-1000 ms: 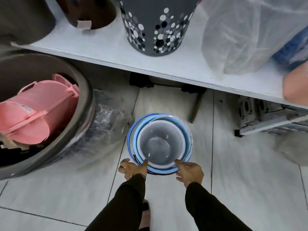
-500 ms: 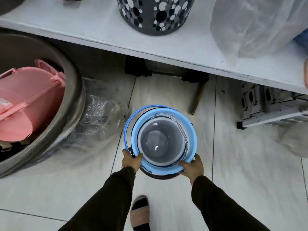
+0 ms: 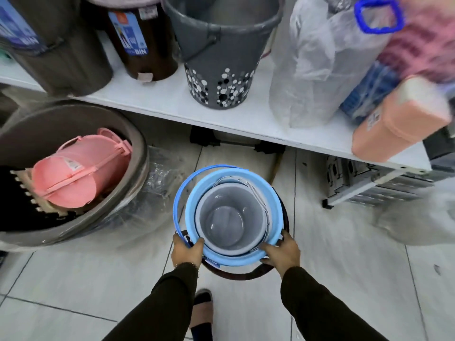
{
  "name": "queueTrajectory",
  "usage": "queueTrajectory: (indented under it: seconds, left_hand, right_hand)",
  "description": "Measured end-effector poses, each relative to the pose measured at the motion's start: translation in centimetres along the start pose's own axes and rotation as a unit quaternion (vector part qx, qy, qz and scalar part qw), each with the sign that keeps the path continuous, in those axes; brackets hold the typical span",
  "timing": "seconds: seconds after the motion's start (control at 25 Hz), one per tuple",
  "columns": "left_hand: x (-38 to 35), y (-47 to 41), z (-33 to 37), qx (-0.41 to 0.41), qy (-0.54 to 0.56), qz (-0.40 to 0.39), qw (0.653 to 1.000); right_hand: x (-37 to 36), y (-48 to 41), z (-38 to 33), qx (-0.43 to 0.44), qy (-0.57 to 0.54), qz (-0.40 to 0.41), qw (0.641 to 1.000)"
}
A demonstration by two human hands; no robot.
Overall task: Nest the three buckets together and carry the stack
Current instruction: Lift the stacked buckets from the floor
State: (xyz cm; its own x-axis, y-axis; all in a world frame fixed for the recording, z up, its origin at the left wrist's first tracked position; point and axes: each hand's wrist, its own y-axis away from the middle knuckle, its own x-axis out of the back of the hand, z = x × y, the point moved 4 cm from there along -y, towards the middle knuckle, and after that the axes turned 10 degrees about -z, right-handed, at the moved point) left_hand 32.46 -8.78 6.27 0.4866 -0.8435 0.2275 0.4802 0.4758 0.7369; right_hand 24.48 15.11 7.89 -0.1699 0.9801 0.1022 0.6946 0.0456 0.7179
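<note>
Nesting looks done: grey bucket (image 3: 231, 217) sits inside the light blue bucket (image 3: 192, 205), and that one sits w/ a dark maroon bucket (image 3: 236, 275) under it, of which only a sliver of rim shows just below the grip, between the two wrists. All three read as one stack, roughly concentric, the grey one sitting a bit toward the near side. Blue bail handle (image 3: 178, 200) hangs loose round the outside, on the left-hand side of the stack, not used for the hold.

What's left, as I judge it: the carry. Can't tell for sure if the stack is clear of the tiled floor (image 3: 344, 267) or only just coming off it; no contact point visible since the stack hides its own base.

Grip: both hands clasped on the near rim, approx. opposite each other. Left hand (image 3: 186, 251) wraps the blue rim w/ thumb over the top edge, fingers curled underneath, touching the handle there too. Right hand (image 3: 280, 252) mirrors it, thumb on the rim top, fingers tucked below toward the maroon rim. Neither hand is slack; both closed round the rim edge, holding the stack between them.

Beyond the grip, straight ahead and above: white shelf (image 3: 157, 99) w/ a dotted grey bucket (image 3: 221, 70). Off to the left of the left hand, a big tub holding a pink bucket (image 3: 73, 173).
</note>
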Motion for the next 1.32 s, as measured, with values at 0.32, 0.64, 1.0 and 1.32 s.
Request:
queueTrajectory:
  seconds: [0.32, 0.64, 1.0, 1.32]
  left_hand:
    - [3.8, 18.8, 12.5, -0.121, 0.068, 0.028, 0.990]
    - [8.8, 33.3, 28.3, -0.283, 0.106, 0.060, 0.951]
    - [12.1, 29.0, 54.4, -0.377, 0.122, 0.010, 0.918]
    - [12.5, 11.4, 61.8, -0.228, 0.037, -0.008, 0.973]
  right_hand:
    - [4.9, 17.5, -14.8, 0.107, -0.013, -0.001, 0.994]
    - [7.0, 30.0, -32.1, 0.248, -0.049, -0.022, 0.967]
    - [1.6, 28.5, -57.2, 0.347, -0.057, -0.034, 0.935]
    - [-6.7, 12.6, -62.8, 0.184, -0.027, -0.029, 0.982]
